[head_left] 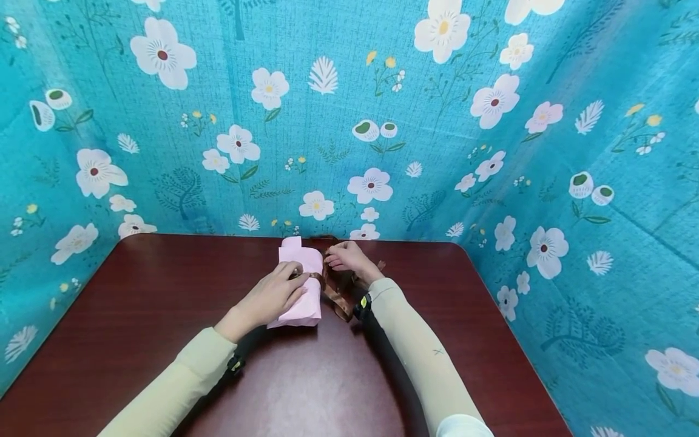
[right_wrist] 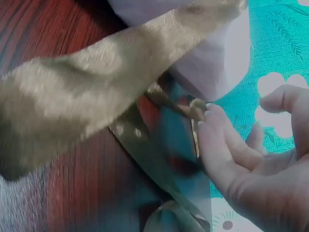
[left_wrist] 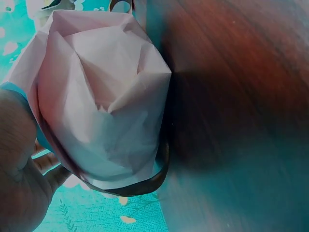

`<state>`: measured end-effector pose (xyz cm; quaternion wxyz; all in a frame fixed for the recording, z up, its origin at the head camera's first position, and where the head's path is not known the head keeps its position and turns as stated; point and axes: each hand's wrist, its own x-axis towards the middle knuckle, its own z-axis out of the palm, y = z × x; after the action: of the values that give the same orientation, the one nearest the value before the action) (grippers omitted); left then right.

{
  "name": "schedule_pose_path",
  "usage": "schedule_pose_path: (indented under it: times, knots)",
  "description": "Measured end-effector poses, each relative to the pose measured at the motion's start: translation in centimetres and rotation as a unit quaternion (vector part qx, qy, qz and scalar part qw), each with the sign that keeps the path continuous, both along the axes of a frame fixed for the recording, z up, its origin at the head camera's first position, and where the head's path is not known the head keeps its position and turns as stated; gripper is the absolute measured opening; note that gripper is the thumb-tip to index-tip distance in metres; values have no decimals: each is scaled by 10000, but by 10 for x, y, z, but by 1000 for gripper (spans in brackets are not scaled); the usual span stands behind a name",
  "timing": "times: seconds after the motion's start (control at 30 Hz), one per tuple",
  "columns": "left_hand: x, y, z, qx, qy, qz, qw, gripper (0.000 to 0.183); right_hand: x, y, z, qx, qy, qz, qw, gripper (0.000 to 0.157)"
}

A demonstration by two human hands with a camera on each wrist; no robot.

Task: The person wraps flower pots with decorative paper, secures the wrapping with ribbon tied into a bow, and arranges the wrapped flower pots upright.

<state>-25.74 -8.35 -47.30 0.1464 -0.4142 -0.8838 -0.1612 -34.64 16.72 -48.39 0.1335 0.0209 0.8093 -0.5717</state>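
Note:
A pink paper-wrapped package (head_left: 306, 303) with folded end flaps lies on the table near its back edge. My left hand (head_left: 273, 292) rests on top of it, fingers stretched over the paper where a brown satin ribbon (head_left: 317, 277) crosses. In the left wrist view the ribbon (left_wrist: 145, 187) runs round the package's lower side, beside the folded paper end (left_wrist: 104, 96). At the package's right side, my right hand (head_left: 352, 258) pinches a part of the ribbon with its fingertips. A wide loose length of ribbon (right_wrist: 82, 96) hangs across the right wrist view.
The dark red-brown table (head_left: 295, 388) has rounded back corners. Right behind it hangs a turquoise flowered cloth (head_left: 327, 152), which also covers both sides. More ribbon (head_left: 338, 304) trails on the table between the package and the right wrist's camera strap (head_left: 363, 304).

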Motion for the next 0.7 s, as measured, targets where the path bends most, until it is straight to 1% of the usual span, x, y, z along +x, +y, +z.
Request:
schedule_pose_path:
  times: [0.07,0.17,0.23,0.27,0.3,0.37,0.47,0.53,0.57,0.63,0.7]
  knots:
    - [0,0,0,11,-27,7,10000,36,1,-3,1,196,-82,-69,9997,48]
    - [0,1,0,-17,-59,28,10000,36,3,-7,-1,797,-147,-399,9959,66]
    - [0,2,-1,-60,-83,50,9999,36,5,-9,-2,1203,-200,-657,9904,70]
    - [0,2,-2,-75,-94,58,9999,36,6,-11,-3,1346,-226,-761,9877,69]
    - [0,2,-2,-89,-101,69,9999,36,6,-12,-4,1476,-228,-832,9853,64]
    - [0,3,-3,-97,-122,80,9998,36,6,-13,-5,1788,-150,-896,9797,51]
    - [1,3,-2,-74,-142,93,9998,36,1,-14,-8,2313,139,-822,9693,27]
    - [1,3,-1,-50,-166,106,9998,36,-6,-13,-12,2539,283,-726,9641,20]
    - [2,2,-1,-45,-179,117,9998,36,-8,-12,-13,2557,359,-657,9639,17]
    - [1,1,0,-35,-199,130,9997,36,-11,-12,-13,2499,434,-493,9660,16]
    - [1,0,1,-17,-155,132,9998,36,-13,-12,-12,2340,447,-348,9706,20]
